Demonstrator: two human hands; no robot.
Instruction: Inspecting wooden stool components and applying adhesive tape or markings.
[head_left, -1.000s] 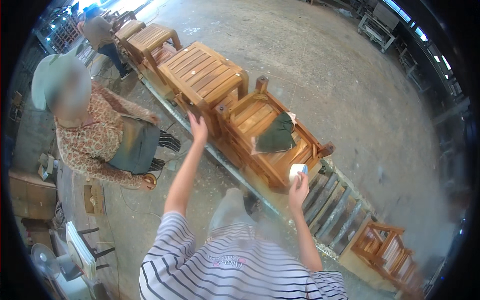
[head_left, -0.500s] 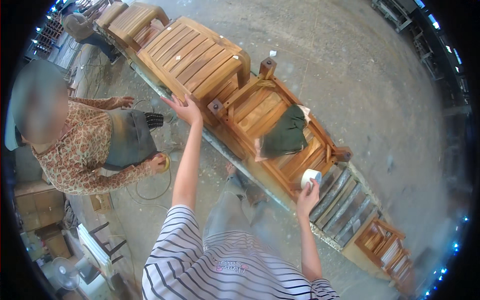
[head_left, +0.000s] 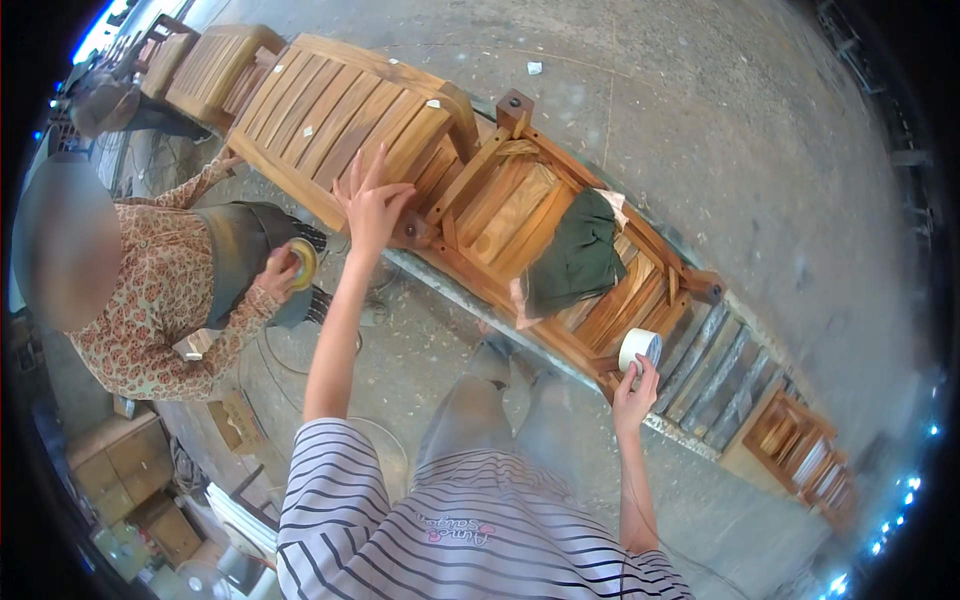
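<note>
My right hand point(head_left: 634, 395) grips a roll of white tape point(head_left: 638, 350) beside the lower end of an upturned wooden furniture frame point(head_left: 515, 215). That frame has its short legs pointing up. A dark green cloth point(head_left: 575, 260) with pale pinkish ends lies across its slats. My left hand point(head_left: 372, 205) is raised near the close edge of a slatted wooden piece point(head_left: 340, 110), fingers apart, and I see nothing held in it. A few small white bits are stuck on those slats.
A roller conveyor point(head_left: 715, 375) carries the furniture in a diagonal line, with a smaller wooden piece point(head_left: 785, 440) at lower right. On the left a co-worker point(head_left: 140, 290) holds a yellowish roll point(head_left: 302, 264), their other hand at the slatted piece. A hose point(head_left: 270, 350) lies on the floor.
My left hand has come up off the slatted piece's edge, fingers now pointing upward. The co-worker has brought one hand to that piece and raised the yellowish roll. My right hand keeps the tape.
</note>
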